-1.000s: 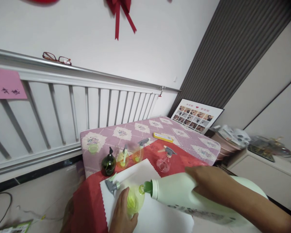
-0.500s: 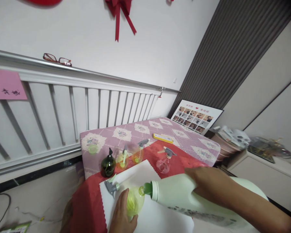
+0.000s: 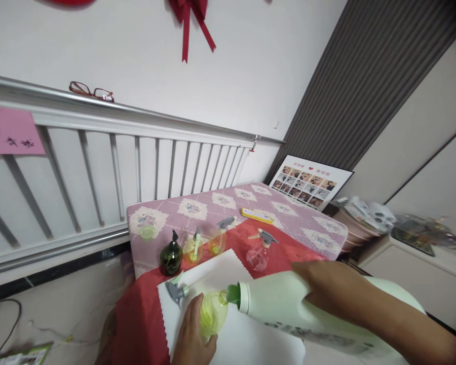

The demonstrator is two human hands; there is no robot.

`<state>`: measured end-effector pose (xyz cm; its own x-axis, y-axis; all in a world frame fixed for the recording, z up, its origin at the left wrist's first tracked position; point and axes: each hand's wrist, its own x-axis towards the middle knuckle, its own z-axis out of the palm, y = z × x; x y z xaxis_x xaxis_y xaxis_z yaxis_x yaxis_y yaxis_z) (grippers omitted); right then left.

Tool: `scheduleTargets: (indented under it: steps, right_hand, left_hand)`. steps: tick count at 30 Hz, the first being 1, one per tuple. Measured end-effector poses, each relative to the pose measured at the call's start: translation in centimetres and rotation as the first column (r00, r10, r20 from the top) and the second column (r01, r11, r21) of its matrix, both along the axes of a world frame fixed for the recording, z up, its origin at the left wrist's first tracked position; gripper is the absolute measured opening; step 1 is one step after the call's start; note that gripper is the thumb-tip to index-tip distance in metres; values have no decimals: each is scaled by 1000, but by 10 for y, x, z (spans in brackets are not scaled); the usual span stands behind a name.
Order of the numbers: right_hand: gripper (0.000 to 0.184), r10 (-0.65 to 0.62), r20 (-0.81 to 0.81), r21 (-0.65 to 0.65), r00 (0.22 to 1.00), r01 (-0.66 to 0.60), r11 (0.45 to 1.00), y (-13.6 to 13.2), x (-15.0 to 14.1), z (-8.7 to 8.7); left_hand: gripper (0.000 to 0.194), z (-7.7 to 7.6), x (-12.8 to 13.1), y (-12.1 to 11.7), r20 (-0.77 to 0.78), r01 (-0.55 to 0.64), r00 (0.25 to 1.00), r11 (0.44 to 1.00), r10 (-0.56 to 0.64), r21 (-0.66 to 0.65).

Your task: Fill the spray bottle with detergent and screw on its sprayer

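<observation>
Scalloped-edged white mat, six o'clock; white wall, twelve; my left hand clasps round yellow-green bottle, right hand pale-green jug.

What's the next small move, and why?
Perhaps tip the large pale-green jug slightly further with the right grip, left grip steady: the green spout sits at the mouth of the yellow bottle, the jug looks roughly level, and no stream is discernible.

From the person's head, one camera is looking forward and down, close over the hands and across the desk toward the far wall.
</observation>
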<state>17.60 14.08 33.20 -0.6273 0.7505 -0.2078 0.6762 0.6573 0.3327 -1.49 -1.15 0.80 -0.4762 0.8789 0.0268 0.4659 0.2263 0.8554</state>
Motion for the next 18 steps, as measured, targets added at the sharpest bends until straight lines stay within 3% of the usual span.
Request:
scheduleTargets:
  steps: [18]
  right_hand:
    - [28,-19,17,-24,1000,19,1000,-8,-5,8]
  left_hand:
    - [83,3,0,-1,-14,-9,1000,1000,9,-8]
